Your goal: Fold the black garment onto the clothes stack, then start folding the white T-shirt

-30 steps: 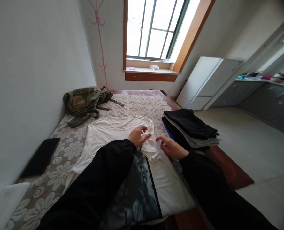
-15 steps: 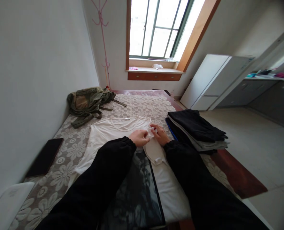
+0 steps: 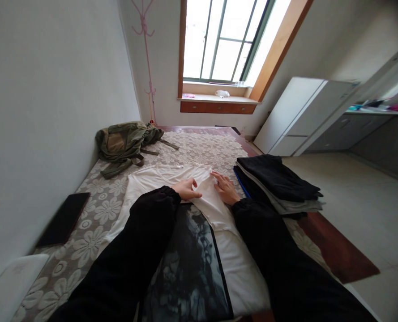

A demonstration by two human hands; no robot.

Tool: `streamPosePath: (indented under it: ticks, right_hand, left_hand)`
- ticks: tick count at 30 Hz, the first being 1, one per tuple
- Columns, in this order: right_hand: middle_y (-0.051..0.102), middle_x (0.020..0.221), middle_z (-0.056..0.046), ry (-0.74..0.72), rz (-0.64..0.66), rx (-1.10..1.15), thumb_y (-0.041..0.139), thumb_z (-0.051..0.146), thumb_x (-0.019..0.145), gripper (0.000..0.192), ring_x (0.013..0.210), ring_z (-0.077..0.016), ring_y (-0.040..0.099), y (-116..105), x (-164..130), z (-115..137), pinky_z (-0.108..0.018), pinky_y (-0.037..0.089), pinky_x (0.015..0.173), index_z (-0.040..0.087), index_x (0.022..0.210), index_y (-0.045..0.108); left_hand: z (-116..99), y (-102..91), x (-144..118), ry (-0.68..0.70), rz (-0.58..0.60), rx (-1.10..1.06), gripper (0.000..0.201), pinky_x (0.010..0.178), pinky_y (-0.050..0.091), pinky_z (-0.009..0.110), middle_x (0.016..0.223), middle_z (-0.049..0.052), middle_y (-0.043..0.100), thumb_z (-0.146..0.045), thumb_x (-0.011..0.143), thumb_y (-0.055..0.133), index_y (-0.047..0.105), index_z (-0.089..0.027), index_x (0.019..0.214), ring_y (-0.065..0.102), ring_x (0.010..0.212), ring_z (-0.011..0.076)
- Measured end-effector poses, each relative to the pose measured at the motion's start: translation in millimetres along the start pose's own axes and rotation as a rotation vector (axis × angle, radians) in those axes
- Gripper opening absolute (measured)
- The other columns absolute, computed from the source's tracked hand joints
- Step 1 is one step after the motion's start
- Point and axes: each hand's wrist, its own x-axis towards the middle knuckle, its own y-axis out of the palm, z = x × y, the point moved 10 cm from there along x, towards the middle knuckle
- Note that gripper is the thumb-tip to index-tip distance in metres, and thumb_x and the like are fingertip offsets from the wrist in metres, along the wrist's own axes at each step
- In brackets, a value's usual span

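A white T-shirt (image 3: 239, 268) with a dark printed front lies spread on the table, its neckline at the far end. The dark print (image 3: 188, 268) faces up, partly covered by my left sleeve. My left hand (image 3: 186, 189) rests on the shirt's upper chest, thumb and fingers apart. On the shirt's right shoulder and sleeve (image 3: 215, 214) lies my right hand (image 3: 225, 188), its fingers stretched out along the fabric. The sleeve lies fairly flat over the shirt's right side. Neither hand grips the cloth.
To the right is a stack of folded dark and grey clothes (image 3: 277, 181). A green backpack (image 3: 125, 141) lies at the back left against the wall. A black flat object (image 3: 64, 219) and a white object (image 3: 14, 281) sit along the left edge of the lace tablecloth (image 3: 205, 145).
My left hand has moved slightly left and its fingers have opened. The right hand's fingers have straightened. The bunched sleeve now lies flatter and wider between them.
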Motion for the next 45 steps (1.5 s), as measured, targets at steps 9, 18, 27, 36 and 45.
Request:
streamPosePath:
  ticks: [9,18,27,36,45]
  right_hand:
    - [0.071,0.112,-0.012,-0.026,0.108,-0.106,0.056,0.021,0.091,0.022,0.114,-0.0262,0.062,0,63,0,-0.038,0.045,0.103,0.018,0.105,0.073]
    - [0.07,0.099,-0.006,-0.059,0.142,-0.116,0.06,0.041,0.095,0.024,0.086,-0.0204,0.066,-42,-24,47,-0.031,0.05,0.08,0.022,0.11,0.064]
    - [0.076,0.096,-0.009,-0.106,0.248,-0.427,0.045,0.012,0.095,0.024,0.087,-0.0228,0.071,-47,-152,58,-0.032,0.047,0.075,0.021,0.104,0.066]
    - [0.073,0.096,-0.008,-0.006,0.136,-0.517,0.052,0.021,0.094,0.01,0.091,-0.0241,0.068,-61,-153,36,-0.032,0.048,0.071,0.025,0.094,0.061]
    - [0.067,0.099,-0.007,-0.079,0.291,-0.473,0.05,0.003,0.08,0.03,0.09,-0.0222,0.064,-61,-153,38,-0.032,0.048,0.078,0.024,0.097,0.063]
  left_hand:
    - [-36,11.7,-5,0.277,0.054,-0.046,0.025,0.077,0.052,0.022,0.091,-0.001,0.065,-0.027,0.077,0.073,0.072,-0.021,0.101,0.063,0.083,0.0132]
    - [-2,3.1,-2,0.038,-0.049,0.016,0.017,0.052,0.048,0.022,0.075,-0.001,0.065,-0.019,0.079,0.063,0.07,-0.019,0.095,0.06,0.054,0.0122]
    - [-4,3.0,-7,0.024,-0.08,0.029,0.02,0.058,0.05,0.021,0.084,0.0,0.073,-0.018,0.083,0.064,0.068,-0.021,0.102,0.066,0.06,0.0123]
    - [-17,8.2,-6,0.111,-0.174,0.099,0.019,0.075,0.052,0.026,0.084,0.003,0.073,-0.034,0.089,0.066,0.066,-0.021,0.103,0.07,0.08,0.0189]
    - [-36,27.7,-13,0.215,-0.201,0.21,0.037,0.083,0.051,0.031,0.099,0.001,0.075,-0.022,0.086,0.064,0.059,-0.027,0.123,0.07,0.093,0.0217]
